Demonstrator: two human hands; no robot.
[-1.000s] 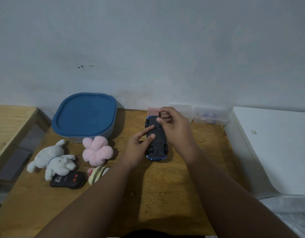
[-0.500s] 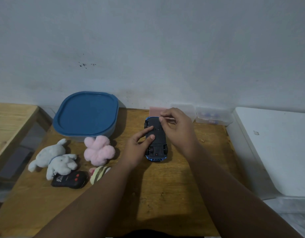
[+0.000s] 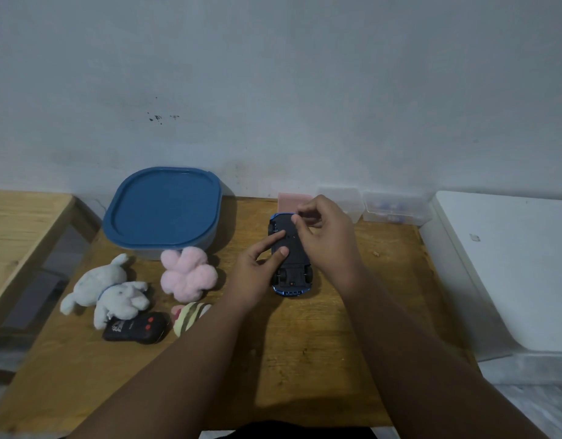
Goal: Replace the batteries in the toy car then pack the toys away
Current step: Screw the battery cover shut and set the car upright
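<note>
Since a second ago, the right hand's [image 3: 327, 239] fingertips have shifted slightly toward the far end of the toy car [image 3: 293, 274], while the left hand [image 3: 257, 270] stays pressed on it. Farthest left of the car lies a grey plush rabbit [image 3: 108, 289], with a black remote control [image 3: 135, 327] just beside its near edge. Closer to the car come a blue-lidded container [image 3: 164, 207] by the wall, a pink plush [image 3: 187, 274] touching it, and a striped plush [image 3: 191, 316] nearer the onlooker. The car lies upside down on the wooden table [image 3: 305, 359], dark underside up. The left hand's index finger and thumb lie straight along that underside. The right hand's fingers are curled over the car's far end, tips bunched together; whether they pinch anything cannot be told. Behind the car stands a pink box [image 3: 290, 201]. Two clear boxes [image 3: 396, 207] sit to its right, against the wall.
</note>
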